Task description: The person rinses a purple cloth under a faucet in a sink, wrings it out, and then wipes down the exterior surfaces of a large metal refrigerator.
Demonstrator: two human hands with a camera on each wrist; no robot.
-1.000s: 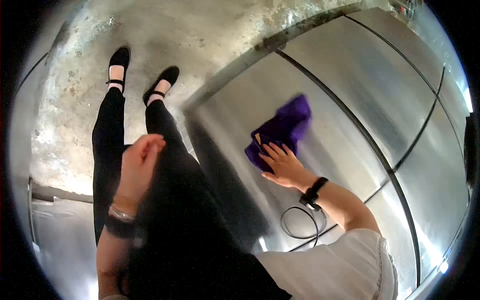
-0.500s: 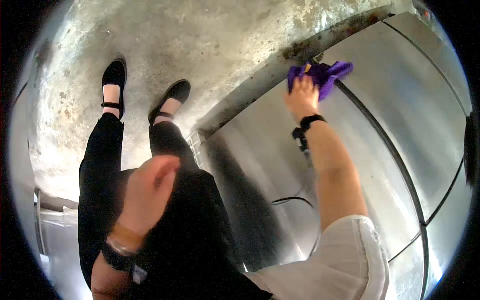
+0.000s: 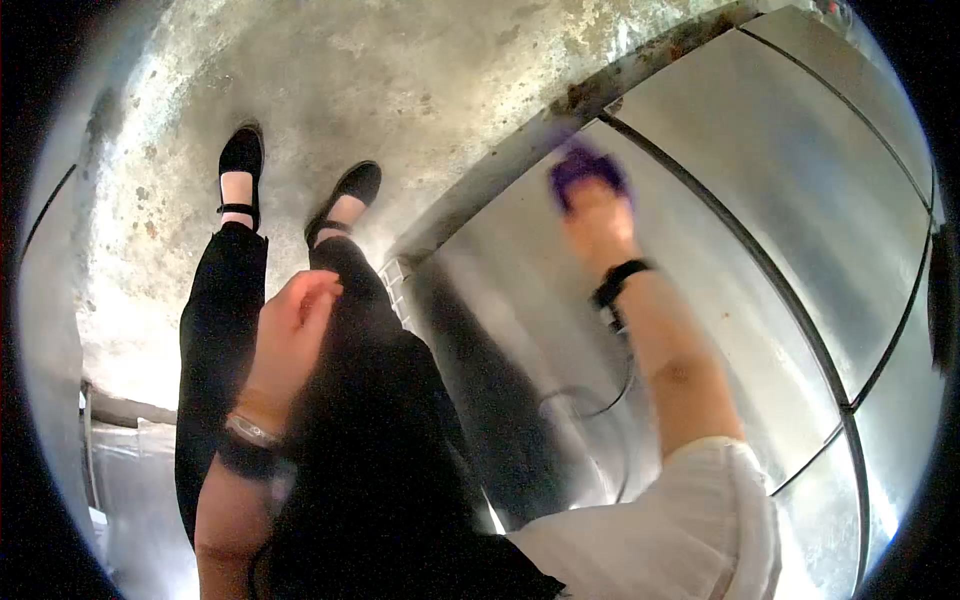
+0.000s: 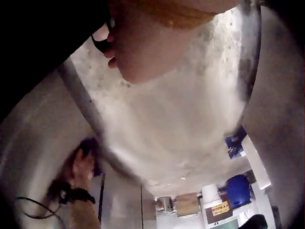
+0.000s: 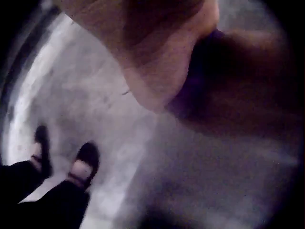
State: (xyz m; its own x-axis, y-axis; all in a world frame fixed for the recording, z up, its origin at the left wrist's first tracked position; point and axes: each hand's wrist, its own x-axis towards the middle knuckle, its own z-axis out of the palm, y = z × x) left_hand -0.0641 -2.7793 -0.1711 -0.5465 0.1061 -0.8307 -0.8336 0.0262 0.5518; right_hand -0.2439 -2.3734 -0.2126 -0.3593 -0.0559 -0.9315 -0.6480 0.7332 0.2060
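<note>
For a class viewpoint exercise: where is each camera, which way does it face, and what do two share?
Head: head-worn, facing forward and down; left hand, right hand, legs show.
Left wrist: worn there, facing over the floor; both hands show.
Right wrist: worn there, facing the purple cloth; right hand, legs show.
Head and right wrist share the shoes.

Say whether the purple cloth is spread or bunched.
Bunched, seemingly: the purple cloth makes a small clump at the right hand; blur hides its folds.
</note>
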